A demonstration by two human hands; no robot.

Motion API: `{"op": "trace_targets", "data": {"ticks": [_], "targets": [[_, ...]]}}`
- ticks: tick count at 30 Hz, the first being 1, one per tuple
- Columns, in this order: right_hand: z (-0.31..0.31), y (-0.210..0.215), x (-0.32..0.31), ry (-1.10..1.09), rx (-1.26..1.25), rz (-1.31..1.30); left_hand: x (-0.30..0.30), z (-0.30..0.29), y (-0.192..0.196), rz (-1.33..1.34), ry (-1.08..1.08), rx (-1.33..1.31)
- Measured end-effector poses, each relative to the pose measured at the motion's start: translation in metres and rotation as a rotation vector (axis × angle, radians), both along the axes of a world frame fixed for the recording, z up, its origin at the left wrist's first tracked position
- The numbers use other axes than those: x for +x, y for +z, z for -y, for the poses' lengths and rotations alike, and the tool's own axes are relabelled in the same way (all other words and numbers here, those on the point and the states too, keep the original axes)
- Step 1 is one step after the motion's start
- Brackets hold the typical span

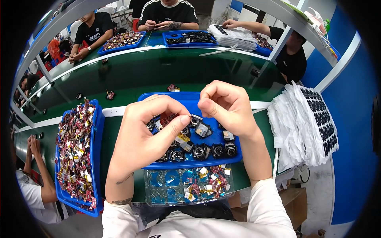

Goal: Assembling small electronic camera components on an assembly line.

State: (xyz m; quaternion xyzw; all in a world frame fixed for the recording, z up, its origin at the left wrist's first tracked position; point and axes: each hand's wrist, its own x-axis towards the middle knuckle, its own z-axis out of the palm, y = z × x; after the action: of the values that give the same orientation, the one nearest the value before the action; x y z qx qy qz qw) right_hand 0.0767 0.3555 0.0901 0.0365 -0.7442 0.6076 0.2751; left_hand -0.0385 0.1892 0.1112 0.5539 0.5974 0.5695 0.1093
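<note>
My left hand (149, 133) and my right hand (226, 105) hover close together over a blue tray (190, 101) on the green conveyor belt. Between the left thumb and forefinger sits a small silvery part (195, 117); the right fingers are pinched just above it, and I cannot tell whether they touch it. In the tray lie several small round black camera-like modules (200, 151) with gold and silver flex pieces. Nearer to me a clear blister tray (170, 190) holds small red, gold and white parts (208, 182).
A long blue tray (97, 131) heaped with small red and gold parts lies at my left. Stacks of white bagged black parts (313, 127) sit at my right. Other people work across the belt with blue trays (190, 37). Another person's arm (43, 186) is at far left.
</note>
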Motion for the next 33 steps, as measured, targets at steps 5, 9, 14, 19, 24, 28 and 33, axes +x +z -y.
{"op": "trace_targets", "data": {"ticks": [5, 9, 14, 19, 24, 28, 33], "targets": [[-0.031, -0.009, -0.004, -0.01, 0.526, 0.326, -0.005, 0.001, 0.003, -0.077, 0.091, 0.005], [-0.043, -0.033, -0.013, -0.549, 1.282, 0.681, -0.007, 0.003, 0.002, -0.175, 0.165, 0.054], [-0.037, -0.042, -0.014, -0.146, 1.086, 0.87, -0.004, -0.001, -0.001, -0.322, 0.204, 0.048], [-0.027, -0.046, -0.03, 0.096, 0.983, 1.013, -0.011, 0.003, -0.005, -0.436, 0.187, 0.027], [-0.041, -0.045, -0.024, 0.127, 0.873, 0.712, -0.012, 0.001, -0.008, -0.454, 0.138, -0.054], [-0.039, -0.037, -0.03, 0.111, 0.35, 0.262, -0.012, 0.001, -0.006, -0.278, 0.091, -0.138], [-0.019, -0.025, -0.023, -0.013, -0.166, 0.074, -0.005, -0.017, -0.018, 0.107, 0.078, 0.204]]}}
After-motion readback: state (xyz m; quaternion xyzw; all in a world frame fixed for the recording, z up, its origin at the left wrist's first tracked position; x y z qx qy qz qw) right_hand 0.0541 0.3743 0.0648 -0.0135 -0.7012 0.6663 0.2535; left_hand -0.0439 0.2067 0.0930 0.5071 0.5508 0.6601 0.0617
